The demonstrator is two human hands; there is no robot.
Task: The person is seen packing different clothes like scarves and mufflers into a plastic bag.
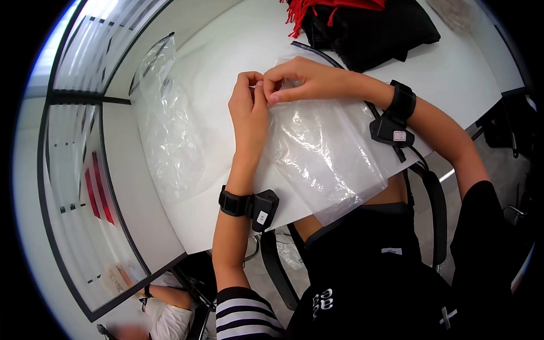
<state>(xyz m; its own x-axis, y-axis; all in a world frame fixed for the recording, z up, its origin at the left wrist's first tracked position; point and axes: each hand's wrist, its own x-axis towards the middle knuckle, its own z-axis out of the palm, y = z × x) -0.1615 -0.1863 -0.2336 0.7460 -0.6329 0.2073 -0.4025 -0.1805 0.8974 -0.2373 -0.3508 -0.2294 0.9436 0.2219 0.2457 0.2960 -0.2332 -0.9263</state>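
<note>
A clear plastic bag (323, 153) lies over the table's near edge, its lower corner hanging above my lap. My left hand (249, 110) is closed at the bag's upper left edge, thumb and fingertips pinched together. Beside it, my right hand (300, 79) also pinches at that edge, and the fingertips of both hands meet. What exactly sits between the fingertips is too small to make out. A dark strip (317, 52) curves past the bag's far side and passes under my right forearm.
Another clear plastic bag (170, 124) lies at the left of the white table (221, 34). Folded black cloth (368, 37) and a red fringed cloth (340, 4) are at the back. A framed glass partition (73, 170) stands left, with another person (170, 314) beyond it.
</note>
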